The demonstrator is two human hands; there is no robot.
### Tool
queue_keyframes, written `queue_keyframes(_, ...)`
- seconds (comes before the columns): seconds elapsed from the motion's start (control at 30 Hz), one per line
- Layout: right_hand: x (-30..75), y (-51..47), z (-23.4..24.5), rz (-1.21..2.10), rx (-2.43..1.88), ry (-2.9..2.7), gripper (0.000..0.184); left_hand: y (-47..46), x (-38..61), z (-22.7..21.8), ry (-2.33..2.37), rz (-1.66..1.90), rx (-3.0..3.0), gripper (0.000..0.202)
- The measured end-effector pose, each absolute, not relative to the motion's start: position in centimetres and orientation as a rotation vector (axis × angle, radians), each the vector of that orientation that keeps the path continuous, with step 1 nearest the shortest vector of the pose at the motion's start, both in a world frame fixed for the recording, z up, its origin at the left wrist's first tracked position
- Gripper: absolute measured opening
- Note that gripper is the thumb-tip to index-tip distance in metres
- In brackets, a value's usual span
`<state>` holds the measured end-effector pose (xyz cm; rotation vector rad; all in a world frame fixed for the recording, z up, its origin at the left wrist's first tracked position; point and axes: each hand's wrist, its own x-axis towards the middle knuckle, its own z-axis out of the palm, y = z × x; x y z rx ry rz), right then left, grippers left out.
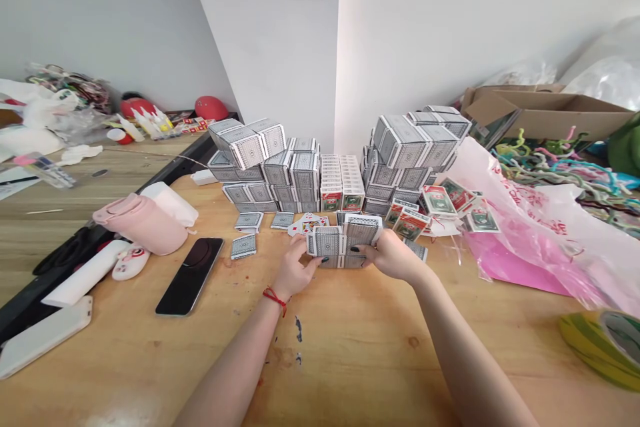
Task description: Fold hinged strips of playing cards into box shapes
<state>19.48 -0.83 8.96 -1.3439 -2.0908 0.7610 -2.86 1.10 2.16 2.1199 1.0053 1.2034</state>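
Observation:
Both my hands hold small stacks of grey-backed playing cards (345, 240) just above the wooden table (350, 347). My left hand (295, 273), with a red string at the wrist, pinches the left stack. My right hand (390, 255) grips the right stack, its dark-nailed fingers wrapped over the top. Behind them stand piles of card decks (270, 170) on the left and more card decks (415, 153) on the right. A few loose decks (249, 233) and face-up cards (307, 223) lie in front of the piles.
A black phone (190, 275) lies left of my hands, beside a pink pouch (143, 223) and a white roll (85, 273). A pink plastic bag (530, 233) spreads at the right, with a cardboard box (545, 113) and coloured pipe cleaners (555, 167) behind it.

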Motion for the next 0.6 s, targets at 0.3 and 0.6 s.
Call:
queue_keyframes(0.3,19.5,-0.9,8.7,0.83,-1.443,-2.003,0.028,0.7,-3.0,1.5,1.025,1.209,1.87,0.017)
queue_keyframes(0.6,19.4,-0.9,8.6,0.74,-1.445,-2.038,0.025,0.9,-2.9,1.5,1.08,1.244,1.931,0.02)
